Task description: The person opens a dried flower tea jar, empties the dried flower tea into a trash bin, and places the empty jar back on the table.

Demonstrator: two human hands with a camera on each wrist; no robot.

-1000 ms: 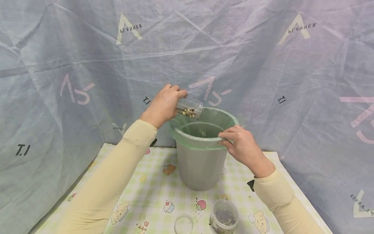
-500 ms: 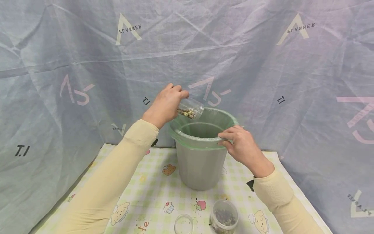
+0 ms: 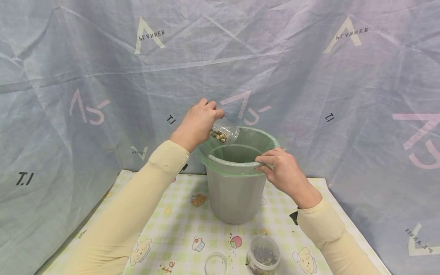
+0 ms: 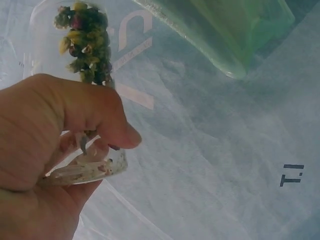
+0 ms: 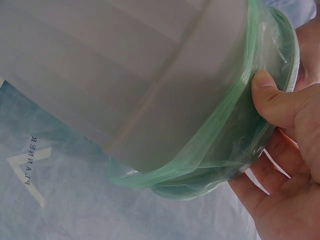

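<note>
My left hand (image 3: 197, 124) grips a clear plastic jar (image 3: 228, 128) tilted with its mouth over the bin's opening. Dried flower buds in yellow and dark red (image 4: 85, 45) lie along the jar's lower side, and small crumbs cling near its base in the left wrist view. A grey trash bin (image 3: 235, 198) stands on the table, lined with a green plastic bag (image 3: 213, 162) folded over its rim. With thumb outside and fingers over the edge, my right hand (image 3: 283, 170) pinches the bag-covered rim. The right wrist view shows that thumb (image 5: 272, 97) on the bag.
A second clear jar (image 3: 264, 255), partly filled with dark dried bits, stands near the front of the table. Left of it lies a round clear lid (image 3: 216, 263). Dark crumbs are scattered on the checked tablecloth (image 3: 178, 233). A grey cloth (image 3: 172, 57) hangs behind and at both sides.
The left hand has shifted slightly right and tipped the jar further mouth-down; the buds inside have slid a little and look fewer. The right hand has kept its hold on the rim.
</note>
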